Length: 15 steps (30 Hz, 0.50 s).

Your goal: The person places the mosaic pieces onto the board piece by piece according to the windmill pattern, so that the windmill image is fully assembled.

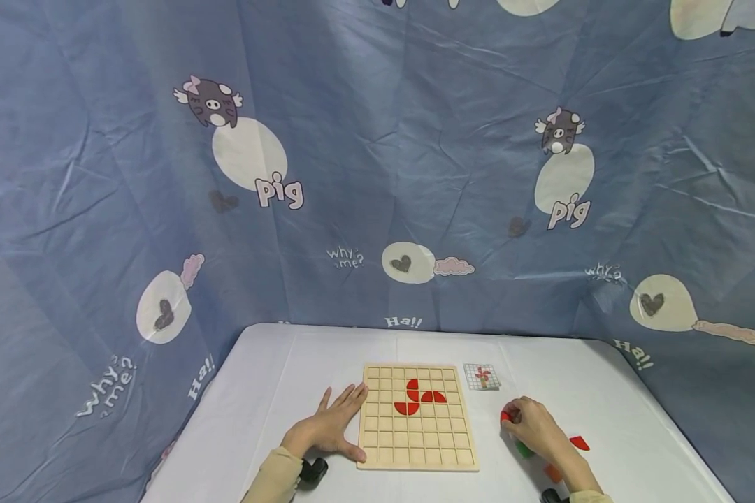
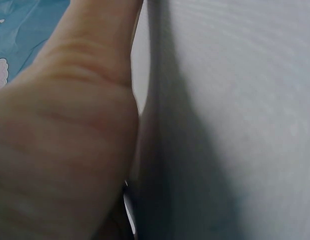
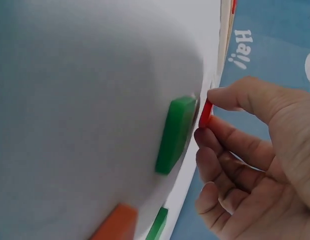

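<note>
A light wooden grid board [image 1: 390, 454] lies on the white table, with several red quarter-round pieces [image 1: 433, 397] set in its upper middle squares. My left hand [image 1: 333, 425] rests along the board's left edge, fingers spread and straight, with thumb and fingertips at the rim. To the right of the board, my right hand [image 1: 537, 426] pinches a small red piece [image 3: 206, 113] between thumb and index finger. In the right wrist view, the other fingers curl loosely below it. Only the side of the left hand [image 2: 69, 125] and the tabletop fill the left wrist view.
A small stack of pattern cards [image 1: 481, 377] lies by the board's upper right corner. Around my right hand lie a green piece [image 1: 524, 449], an orange piece [image 1: 553, 474] and a loose red piece [image 1: 579, 443]. Behind the table hangs a blue printed cloth [image 1: 365, 175].
</note>
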Each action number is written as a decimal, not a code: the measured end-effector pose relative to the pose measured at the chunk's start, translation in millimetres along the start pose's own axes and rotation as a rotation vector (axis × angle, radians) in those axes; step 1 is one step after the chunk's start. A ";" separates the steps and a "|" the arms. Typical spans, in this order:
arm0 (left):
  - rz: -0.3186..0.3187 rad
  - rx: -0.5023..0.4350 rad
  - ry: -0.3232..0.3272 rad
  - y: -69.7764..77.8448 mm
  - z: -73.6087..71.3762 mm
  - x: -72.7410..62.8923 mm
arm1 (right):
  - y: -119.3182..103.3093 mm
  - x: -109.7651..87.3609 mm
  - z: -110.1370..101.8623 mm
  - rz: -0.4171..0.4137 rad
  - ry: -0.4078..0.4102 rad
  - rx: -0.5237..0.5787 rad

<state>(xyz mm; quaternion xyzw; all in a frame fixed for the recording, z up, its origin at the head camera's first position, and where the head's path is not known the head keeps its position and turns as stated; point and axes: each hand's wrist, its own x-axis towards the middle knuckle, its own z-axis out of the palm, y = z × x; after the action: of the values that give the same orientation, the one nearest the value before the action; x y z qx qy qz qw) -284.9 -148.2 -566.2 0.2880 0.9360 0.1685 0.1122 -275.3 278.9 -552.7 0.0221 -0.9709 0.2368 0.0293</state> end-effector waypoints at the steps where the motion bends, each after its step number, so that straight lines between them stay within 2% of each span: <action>1: 0.002 0.003 0.000 0.0 0.0 -0.3 | -1.9 0.4 0.2 -0.001 -0.003 0.005; 6: 0.009 0.006 0.001 -0.8 0.7 -0.4 | -14.1 2.9 3.6 -0.027 0.009 0.014; 15: 0.005 0.011 -0.002 -2.6 1.6 1.6 | -39.3 6.4 13.8 -0.147 0.051 0.062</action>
<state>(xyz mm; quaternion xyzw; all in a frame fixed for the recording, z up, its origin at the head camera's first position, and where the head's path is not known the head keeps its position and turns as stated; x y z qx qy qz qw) -286.9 -148.9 -568.9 0.2911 0.9360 0.1636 0.1111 -280.1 237.5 -546.5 0.0880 -0.9578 0.2643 0.0703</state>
